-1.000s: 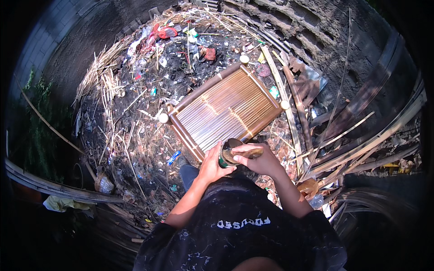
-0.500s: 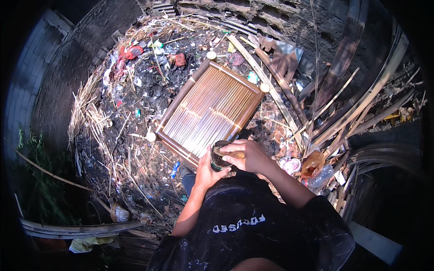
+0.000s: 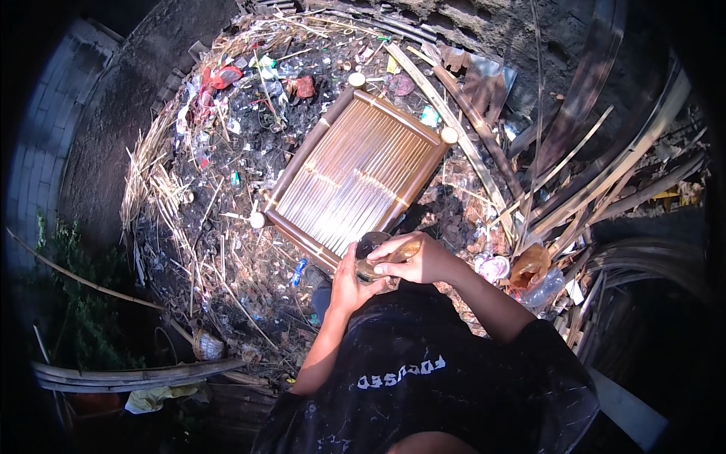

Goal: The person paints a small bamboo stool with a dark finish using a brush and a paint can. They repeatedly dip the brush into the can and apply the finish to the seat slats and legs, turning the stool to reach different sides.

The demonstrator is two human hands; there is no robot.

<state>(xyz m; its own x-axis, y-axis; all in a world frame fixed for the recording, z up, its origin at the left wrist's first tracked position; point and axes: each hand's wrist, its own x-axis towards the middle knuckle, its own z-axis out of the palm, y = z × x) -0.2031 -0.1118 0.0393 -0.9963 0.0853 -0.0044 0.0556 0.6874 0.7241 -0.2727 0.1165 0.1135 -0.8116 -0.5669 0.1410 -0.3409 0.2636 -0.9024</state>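
Observation:
In front of my body, my left hand (image 3: 352, 286) is wrapped round a small dark tin (image 3: 370, 244), held upright by the near edge of a bamboo-slat bench (image 3: 355, 170). My right hand (image 3: 423, 261) grips a wooden-handled brush (image 3: 409, 250) over the tin's mouth. The brush's head is hidden by the fingers and the tin, and the tin's contents cannot be made out. The bench has a brown pole frame with pale round pole ends at its corners, and sunlight glares on its near slats.
Litter and dry straw (image 3: 162, 189) cover the dark ground. Long split bamboo strips (image 3: 605, 178) lean at the right, beside a clear plastic bottle (image 3: 546, 290). A rough wall (image 3: 484, 26) stands behind, and a bamboo bundle (image 3: 136, 378) crosses the lower left.
My right hand has shifted slightly and turned the brush, its handle now tilting upward and covering more of the tin. The left hand keeps its hold, and the whole view has shifted a little.

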